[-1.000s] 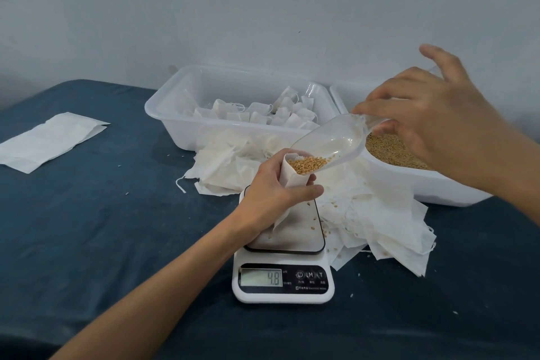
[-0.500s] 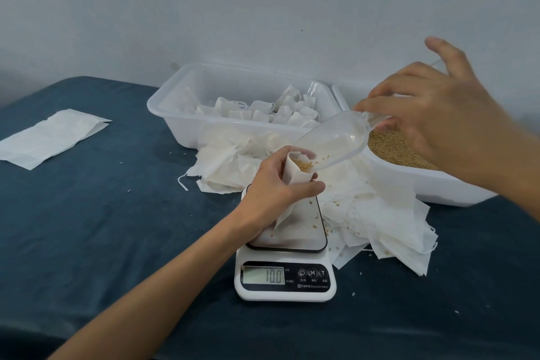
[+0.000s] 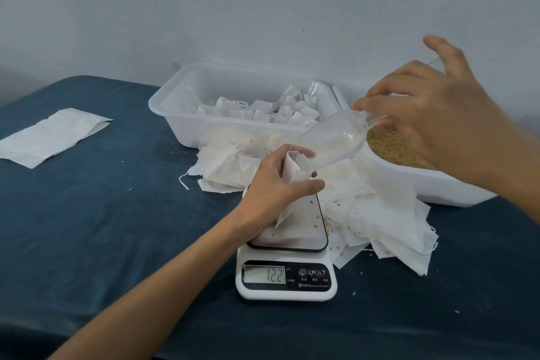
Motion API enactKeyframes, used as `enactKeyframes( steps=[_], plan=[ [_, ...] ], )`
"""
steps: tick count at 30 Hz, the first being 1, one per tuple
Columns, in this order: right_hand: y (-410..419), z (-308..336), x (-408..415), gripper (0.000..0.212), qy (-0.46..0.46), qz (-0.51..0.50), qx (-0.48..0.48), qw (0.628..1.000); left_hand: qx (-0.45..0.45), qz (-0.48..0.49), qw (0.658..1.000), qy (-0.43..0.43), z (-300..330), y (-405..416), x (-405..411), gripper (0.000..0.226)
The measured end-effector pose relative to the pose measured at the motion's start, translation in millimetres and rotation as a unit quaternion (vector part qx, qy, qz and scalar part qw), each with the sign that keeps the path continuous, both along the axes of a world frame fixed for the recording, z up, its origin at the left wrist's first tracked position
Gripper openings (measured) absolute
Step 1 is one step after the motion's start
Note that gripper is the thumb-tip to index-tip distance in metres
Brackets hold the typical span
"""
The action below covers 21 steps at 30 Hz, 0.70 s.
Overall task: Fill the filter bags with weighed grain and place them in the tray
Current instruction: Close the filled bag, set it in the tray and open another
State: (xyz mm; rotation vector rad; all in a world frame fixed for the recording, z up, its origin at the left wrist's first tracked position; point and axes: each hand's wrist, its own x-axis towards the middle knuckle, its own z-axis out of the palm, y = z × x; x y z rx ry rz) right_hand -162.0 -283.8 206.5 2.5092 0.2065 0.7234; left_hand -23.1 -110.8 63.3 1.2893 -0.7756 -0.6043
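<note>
The left hand (image 3: pixel 274 184) has its grip closed round an open filter bag (image 3: pixel 295 175) standing on the scale (image 3: pixel 287 266), which reads 12.2. The right hand (image 3: pixel 432 117) pinches the handle of a clear scoop (image 3: pixel 333 140), tilted with its lip at the bag's mouth. Beyond, the far tray (image 3: pixel 181 126) holds filled bags (image 3: pixel 263 112); grain (image 3: pixel 391 149) lies in the right tub (image 3: pixel 432 187), with loose bags (image 3: pixel 388 213) heaped on the counter (image 3: pixel 102 213).

White bags (image 3: pixel 264 109), white tray (image 3: pixel 175 108), tan grain (image 3: pixel 391 149), navy cloth (image 3: pixel 102 213)
</note>
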Motion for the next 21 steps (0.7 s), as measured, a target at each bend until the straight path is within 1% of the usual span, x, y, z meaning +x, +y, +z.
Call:
enactKeyframes(
  steps=[4, 15, 21],
  plan=[
    [2.2, 0.9, 3.4, 0.030, -0.002, 0.005, -0.006, 1.000, -0.003, 0.015, 1.000, 0.010, -0.8, 0.3, 0.5, 0.046],
    [10.2, 3.5, 15.4, 0.043, -0.010, 0.028, -0.061, 0.998, -0.004, 0.075, 0.997, 0.007, -4.0, -1.3, 2.9, 0.043],
    [13.5, 8.2, 23.6, 0.042, -0.019, 0.051, -0.099, 0.994, -0.007, 0.080, 0.997, 0.006, -5.1, -1.7, 3.9, 0.043]
  ],
)
